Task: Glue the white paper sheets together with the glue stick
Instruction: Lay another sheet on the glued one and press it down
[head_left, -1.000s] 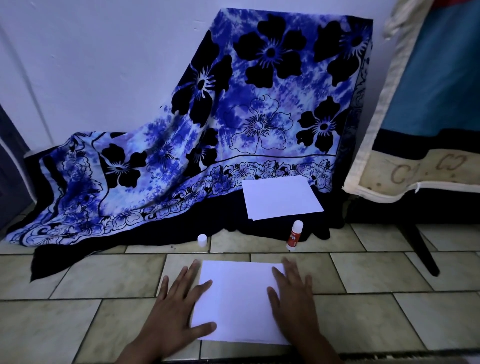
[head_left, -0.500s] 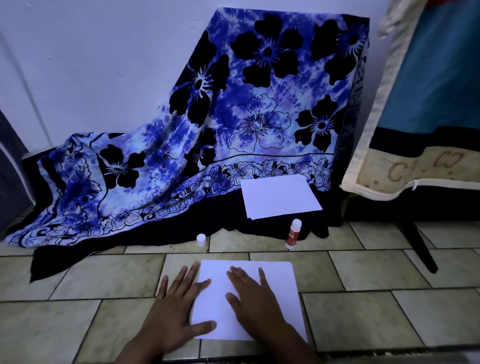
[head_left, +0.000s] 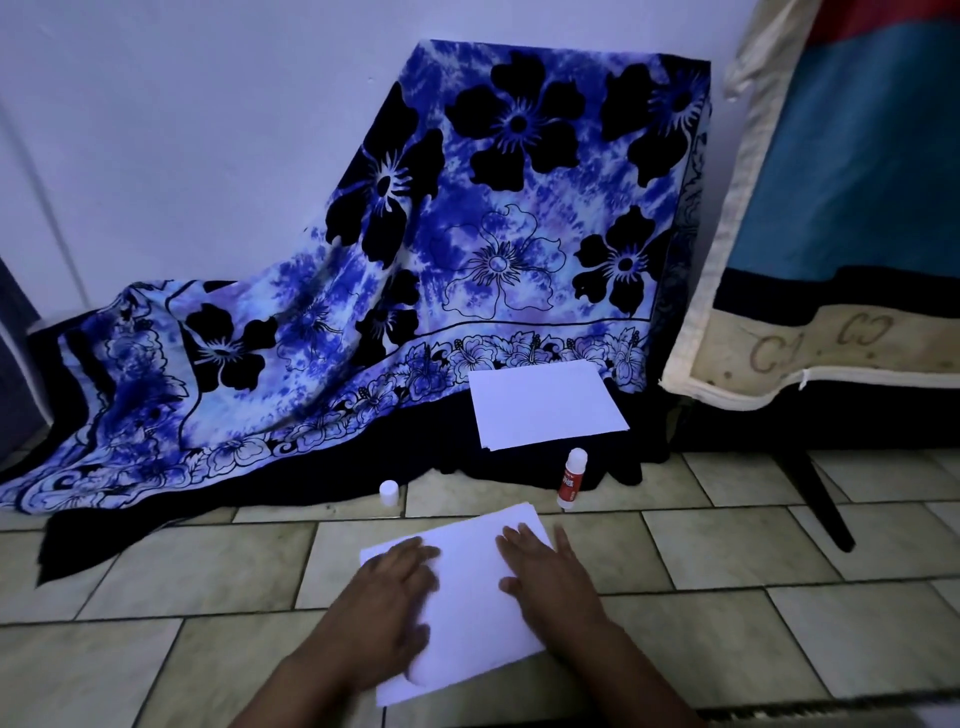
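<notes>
White sheets (head_left: 467, 597) askew on tiled floor (head_left: 727, 545), left hand (head_left: 387, 608) and right hand (head_left: 550, 577) flat on them, fingers straight, glue stick (head_left: 571, 478) upright at 1 o'clock, cap (head_left: 389, 492) at 11.

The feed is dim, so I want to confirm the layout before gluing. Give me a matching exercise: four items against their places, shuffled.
1 glue stick
2 loose cap
3 far sheet
4 near sheet

A under left hand and right hand
B on the dark hem of the floral cloth
C standing on the floor, by the far sheet's front edge
D on the floor, left of the glue stick

Pairs: 1-C, 2-D, 3-B, 4-A
</notes>
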